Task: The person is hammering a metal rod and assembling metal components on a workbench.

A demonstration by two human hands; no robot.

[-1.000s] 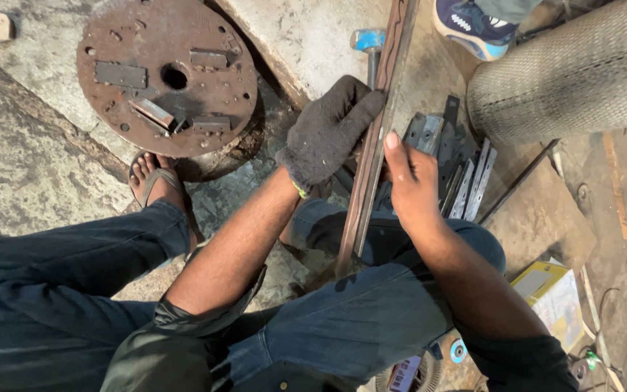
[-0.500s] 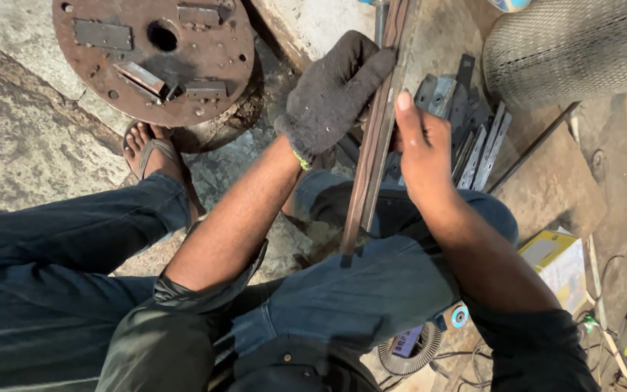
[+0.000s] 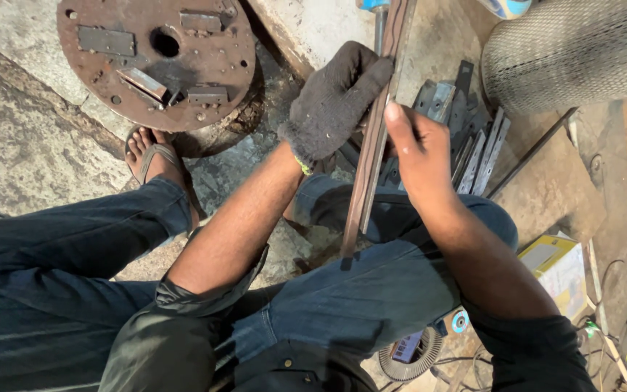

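Between the 2 knees of the seated person, a long rusty steel bar (image 3: 371,138) runs from the lap up and out of the top edge of the view, so its far end is cut off. The left hand (image 3: 335,101), in a dark knitted glove, is closed around the bar from the left, with the fingers curled against its edge. The right hand (image 3: 422,152) is bare and lies against the bar's right side, index finger stretched along the metal; its remaining fingers are turned away from the camera, and whether they wrap the bar cannot be told.

A blue-handled tool (image 3: 376,16) stands just behind the bar at the top; only part of its shaft and handle shows. Behind the right hand lies a heap of short flat steel strips (image 3: 473,145), partly hidden by the hand. Upper left, a rusty round steel plate (image 3: 157,62) with a centre hole carries several small welded blocks. A sandalled foot (image 3: 155,156) rests just below that plate. A woven grey cylinder (image 3: 575,51) fills the upper right corner, cut off by the frame. A yellow box (image 3: 556,265) sits by the right thigh.
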